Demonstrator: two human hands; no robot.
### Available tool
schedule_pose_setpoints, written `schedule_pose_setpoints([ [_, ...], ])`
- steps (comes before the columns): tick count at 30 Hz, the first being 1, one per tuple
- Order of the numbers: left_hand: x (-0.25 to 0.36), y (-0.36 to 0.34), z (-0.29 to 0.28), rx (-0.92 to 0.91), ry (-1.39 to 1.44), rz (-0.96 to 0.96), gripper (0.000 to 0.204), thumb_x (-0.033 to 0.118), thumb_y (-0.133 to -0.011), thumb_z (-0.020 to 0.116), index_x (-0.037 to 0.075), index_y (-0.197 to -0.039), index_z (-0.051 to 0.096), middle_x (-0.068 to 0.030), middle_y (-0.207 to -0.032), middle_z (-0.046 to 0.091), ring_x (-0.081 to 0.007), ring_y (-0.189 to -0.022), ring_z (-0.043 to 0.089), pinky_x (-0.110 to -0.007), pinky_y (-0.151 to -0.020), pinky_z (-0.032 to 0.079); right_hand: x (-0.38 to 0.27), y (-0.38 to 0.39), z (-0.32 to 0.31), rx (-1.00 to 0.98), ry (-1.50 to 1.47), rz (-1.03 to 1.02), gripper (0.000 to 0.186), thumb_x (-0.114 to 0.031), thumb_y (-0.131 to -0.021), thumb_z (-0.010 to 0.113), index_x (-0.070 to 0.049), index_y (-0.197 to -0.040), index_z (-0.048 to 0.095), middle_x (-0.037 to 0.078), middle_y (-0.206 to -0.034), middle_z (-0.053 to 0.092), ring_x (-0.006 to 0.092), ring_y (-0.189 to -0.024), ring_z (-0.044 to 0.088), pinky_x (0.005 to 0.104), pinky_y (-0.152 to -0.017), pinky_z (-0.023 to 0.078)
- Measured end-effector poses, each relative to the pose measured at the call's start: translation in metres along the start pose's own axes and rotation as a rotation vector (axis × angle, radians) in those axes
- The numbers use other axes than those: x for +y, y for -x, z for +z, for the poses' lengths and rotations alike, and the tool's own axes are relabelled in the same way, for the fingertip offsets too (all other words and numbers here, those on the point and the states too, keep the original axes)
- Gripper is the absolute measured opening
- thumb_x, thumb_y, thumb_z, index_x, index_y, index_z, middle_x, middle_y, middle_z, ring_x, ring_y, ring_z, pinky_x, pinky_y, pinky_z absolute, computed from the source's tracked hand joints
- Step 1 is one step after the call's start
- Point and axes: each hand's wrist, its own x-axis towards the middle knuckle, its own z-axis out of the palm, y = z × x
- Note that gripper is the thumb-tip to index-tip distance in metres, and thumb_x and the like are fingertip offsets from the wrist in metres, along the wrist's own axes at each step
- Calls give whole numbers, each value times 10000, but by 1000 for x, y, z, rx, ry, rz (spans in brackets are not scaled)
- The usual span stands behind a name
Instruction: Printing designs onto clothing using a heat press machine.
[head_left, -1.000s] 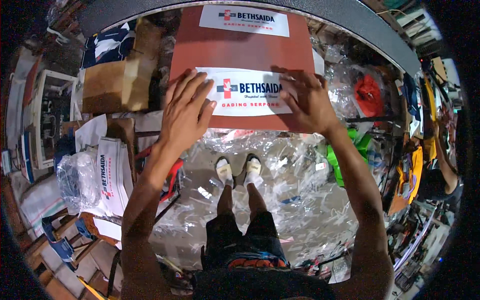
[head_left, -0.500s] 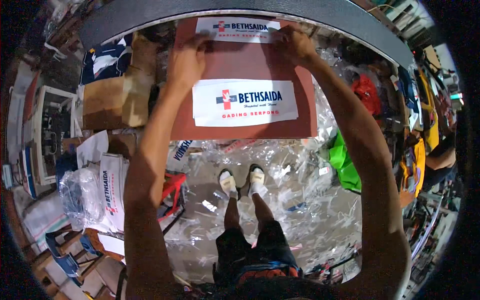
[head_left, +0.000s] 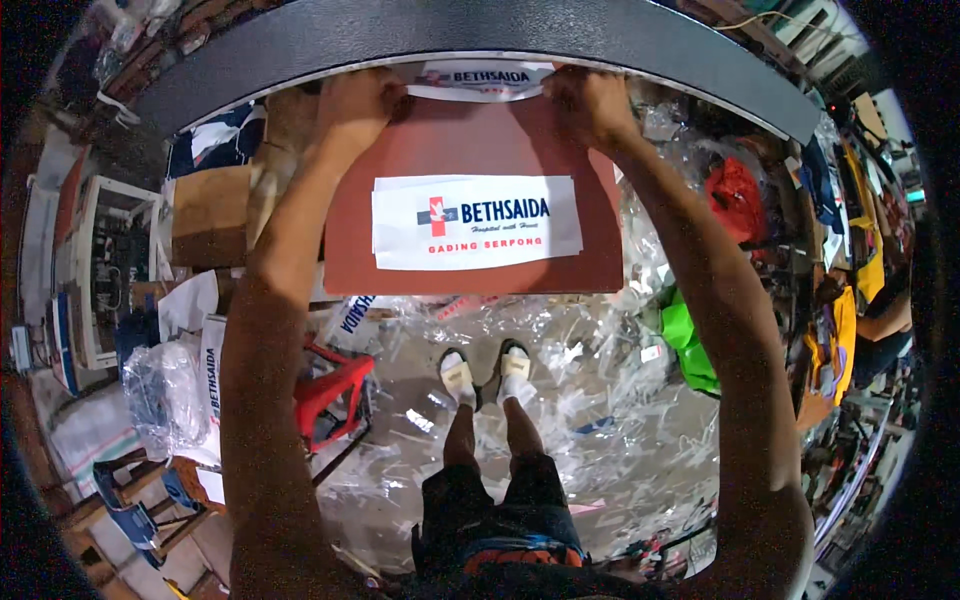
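Our left hand (head_left: 362, 105) and right hand (head_left: 592, 105) have gone from the sides of the near white sheet (head_left: 475, 222) up to the far white sheet (head_left: 478, 80). That far sheet lies between them, at the far end of a red-brown board (head_left: 450, 142), tucked close to the dark grey bar (head_left: 480, 28) that hides the board's far edge. Both hands are closed, fingers curled, and seem to pinch its two near corners, though our fingertips are partly hidden. We have left the near sheet untouched, flat on the board.

Beyond the board, a red bag (head_left: 735, 198) and a green bag (head_left: 690, 345) sit to our right, a red frame (head_left: 335, 395) to our left, and plastic scraps (head_left: 620, 400) litter the floor.

We judge that uneven tension from our two hands could crease or skew the far sheet, and that its edge could snag on the bar if they brush.

A second ago our fingers were spread and the far sheet lay flat; now its near edge bows toward us.
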Motion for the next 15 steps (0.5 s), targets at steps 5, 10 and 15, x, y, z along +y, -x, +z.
schedule_pose_setpoints([
  [5, 65, 85, -81, -117, 221, -23, 79, 136, -870, 711, 74, -880, 759, -89, -939, 707, -328, -954, 643, -457, -830, 490, -37, 55, -91, -141, -263, -87, 246, -118, -847, 752, -160, -1089, 773, 78, -1118, 742, 281, -1101, 665, 434, -1034, 435],
  [10, 85, 149, -94, -238, 333, -131, 145, 159, -859, 750, 62, -968, 759, -60, -996, 668, -276, -1025, 599, -403, -910, 450, -50, 97, -103, -341, -360, -209, 292, -130, -853, 742, -130, -1144, 743, 116, -1201, 684, 316, -1099, 646, 437, -1003, 471],
  [15, 60, 122, -69, -88, 236, -27, 460, 209, -829, 732, 52, -1254, 655, -127, -1207, 612, -315, -1161, 555, -404, -1007, 403, -72, 64, -99, -354, -455, -116, 508, -236, -889, 737, -33, -1332, 594, 184, -1247, 611, 367, -1160, 606, 450, -1012, 490],
])
